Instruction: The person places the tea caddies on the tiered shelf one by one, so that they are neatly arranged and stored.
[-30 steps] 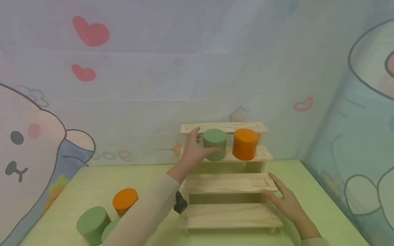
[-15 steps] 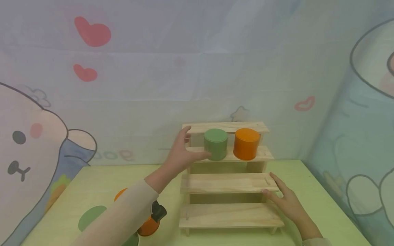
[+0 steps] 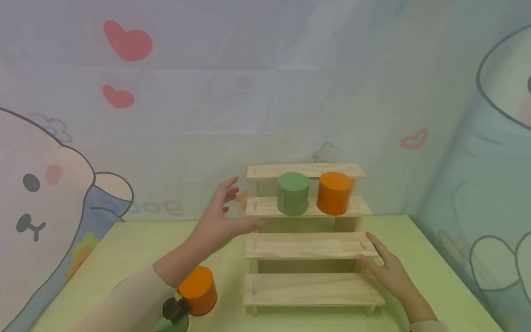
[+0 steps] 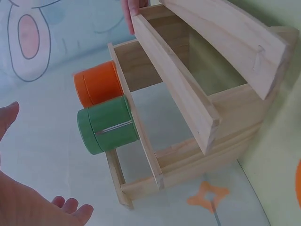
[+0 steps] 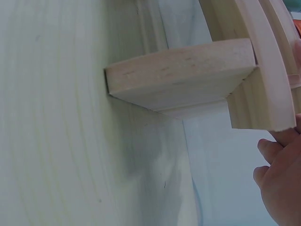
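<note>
A stepped wooden shelf (image 3: 311, 290) stands on the table. On its third step up, a green round canister (image 3: 292, 194) sits beside an orange canister (image 3: 335, 193), with a small gap between them. My left hand (image 3: 213, 226) is held in the air left of the shelf, fingers spread and nothing in them. The left wrist view also shows the green canister (image 4: 109, 125) apart from the thumb and fingertips. At the shelf's right side, my right hand (image 3: 389, 272) grips the end of the second step, thumb at its front edge and fingers behind.
Another orange canister (image 3: 199, 290) stands on the table (image 3: 141, 244) left of the shelf. A green canister (image 3: 173, 325) is close by, partly hidden under my left forearm. Behind the table hangs a cartoon-printed cloth (image 3: 199, 115).
My left hand has come away from the green canister on the shelf, moving left and toward me. The right hand has kept its hold on the step.
</note>
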Demonstrator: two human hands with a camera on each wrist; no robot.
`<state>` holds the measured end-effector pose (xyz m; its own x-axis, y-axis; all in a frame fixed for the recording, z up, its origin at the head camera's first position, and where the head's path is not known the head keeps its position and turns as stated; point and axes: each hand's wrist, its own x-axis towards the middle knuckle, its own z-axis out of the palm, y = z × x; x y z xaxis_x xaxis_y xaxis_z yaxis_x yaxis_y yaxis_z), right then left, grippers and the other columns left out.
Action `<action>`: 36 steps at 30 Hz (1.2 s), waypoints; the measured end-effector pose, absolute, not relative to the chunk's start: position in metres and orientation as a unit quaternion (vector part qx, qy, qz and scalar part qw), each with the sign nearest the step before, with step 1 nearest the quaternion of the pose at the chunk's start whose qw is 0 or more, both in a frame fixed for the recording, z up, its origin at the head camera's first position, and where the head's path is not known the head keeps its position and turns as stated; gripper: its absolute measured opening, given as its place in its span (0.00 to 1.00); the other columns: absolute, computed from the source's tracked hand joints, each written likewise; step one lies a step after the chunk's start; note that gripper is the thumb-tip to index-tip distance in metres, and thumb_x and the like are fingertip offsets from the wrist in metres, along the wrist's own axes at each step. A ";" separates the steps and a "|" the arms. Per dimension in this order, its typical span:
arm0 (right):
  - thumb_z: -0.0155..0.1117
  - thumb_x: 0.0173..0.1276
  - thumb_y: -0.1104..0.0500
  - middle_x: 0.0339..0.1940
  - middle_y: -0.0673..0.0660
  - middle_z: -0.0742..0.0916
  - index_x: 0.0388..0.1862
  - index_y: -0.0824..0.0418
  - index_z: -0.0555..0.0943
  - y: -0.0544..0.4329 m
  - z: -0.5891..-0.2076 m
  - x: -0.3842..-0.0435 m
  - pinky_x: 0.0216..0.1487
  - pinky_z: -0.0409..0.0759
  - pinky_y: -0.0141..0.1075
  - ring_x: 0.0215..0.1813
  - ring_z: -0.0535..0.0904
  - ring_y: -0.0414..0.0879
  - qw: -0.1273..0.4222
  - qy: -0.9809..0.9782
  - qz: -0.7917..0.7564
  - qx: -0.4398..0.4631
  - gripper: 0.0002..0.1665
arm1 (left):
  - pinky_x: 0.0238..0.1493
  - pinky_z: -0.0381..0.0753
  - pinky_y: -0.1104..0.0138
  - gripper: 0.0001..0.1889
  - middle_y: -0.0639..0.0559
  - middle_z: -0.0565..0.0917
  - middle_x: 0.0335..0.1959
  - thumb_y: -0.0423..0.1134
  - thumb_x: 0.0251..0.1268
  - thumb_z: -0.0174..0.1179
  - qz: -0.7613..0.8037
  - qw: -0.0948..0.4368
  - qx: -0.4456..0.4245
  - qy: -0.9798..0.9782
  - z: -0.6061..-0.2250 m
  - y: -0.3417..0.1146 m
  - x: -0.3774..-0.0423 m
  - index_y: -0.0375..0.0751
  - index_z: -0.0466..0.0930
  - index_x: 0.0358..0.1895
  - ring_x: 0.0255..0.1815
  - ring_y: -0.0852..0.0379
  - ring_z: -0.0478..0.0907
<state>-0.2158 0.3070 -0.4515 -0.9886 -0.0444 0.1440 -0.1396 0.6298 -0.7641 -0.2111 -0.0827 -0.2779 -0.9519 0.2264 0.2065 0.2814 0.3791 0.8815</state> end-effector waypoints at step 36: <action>0.54 0.74 0.45 0.76 0.72 0.54 0.79 0.55 0.45 0.306 -0.452 -0.215 0.58 0.54 0.76 0.71 0.49 0.78 0.055 -0.899 0.432 0.053 0.45 | 0.63 0.62 0.42 0.52 0.36 0.57 0.71 0.36 0.55 0.71 -0.502 0.077 -0.059 -0.859 -0.358 -0.191 -0.134 0.40 0.42 0.76 0.69 0.39 0.56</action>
